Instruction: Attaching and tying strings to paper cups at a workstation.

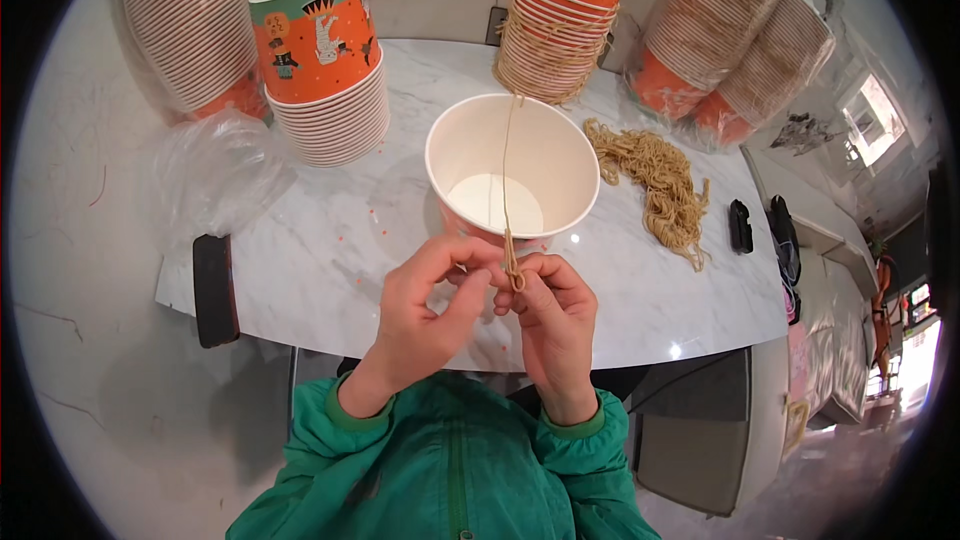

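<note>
A white-lined paper bucket (470, 155) stands mouth up on the table in front of me. A tan cord (507, 195) runs from its far rim across the mouth to a small looped knot at the near side. My right hand (552, 315) pinches this knot between thumb and forefinger. My left hand (432, 305) is at the same spot, its thumb and forefinger closed around the cord beside the loop; exactly where its fingertips grip is partly hidden. Right of the bucket lies a loose heap of tan cords (655, 180).
Upside-down orange paper buckets (318, 55) are stacked at the back left. Another stack (560, 25), wound with cords, stands behind. Bagged buckets (710, 35) are at the far right. Crumpled clear plastic (220, 175) and a dark phone (214, 290) lie left; a small black object (740, 227) lies right.
</note>
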Demonstrator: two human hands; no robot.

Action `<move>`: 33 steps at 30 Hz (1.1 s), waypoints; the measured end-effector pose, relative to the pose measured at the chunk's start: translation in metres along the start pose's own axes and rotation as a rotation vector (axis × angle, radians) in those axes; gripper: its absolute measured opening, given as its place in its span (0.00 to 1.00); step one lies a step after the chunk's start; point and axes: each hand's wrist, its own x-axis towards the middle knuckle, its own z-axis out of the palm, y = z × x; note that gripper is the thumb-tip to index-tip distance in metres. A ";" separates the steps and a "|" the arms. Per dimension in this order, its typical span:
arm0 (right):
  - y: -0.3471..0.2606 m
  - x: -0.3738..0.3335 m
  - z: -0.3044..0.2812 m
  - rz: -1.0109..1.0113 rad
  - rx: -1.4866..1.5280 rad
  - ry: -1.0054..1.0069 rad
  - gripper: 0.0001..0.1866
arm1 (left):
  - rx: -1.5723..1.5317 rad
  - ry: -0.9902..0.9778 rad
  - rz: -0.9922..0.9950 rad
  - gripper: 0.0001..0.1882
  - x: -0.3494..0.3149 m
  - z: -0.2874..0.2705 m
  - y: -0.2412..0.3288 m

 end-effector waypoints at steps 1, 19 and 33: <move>0.000 -0.001 -0.001 0.029 0.028 0.015 0.08 | -0.035 0.024 -0.073 0.12 0.001 -0.001 0.001; 0.002 -0.008 -0.009 0.210 0.096 0.057 0.08 | 0.818 -0.106 0.663 0.18 0.033 -0.007 -0.001; 0.001 -0.005 -0.003 0.158 0.022 0.067 0.08 | 0.480 -0.163 0.566 0.14 0.034 -0.017 -0.005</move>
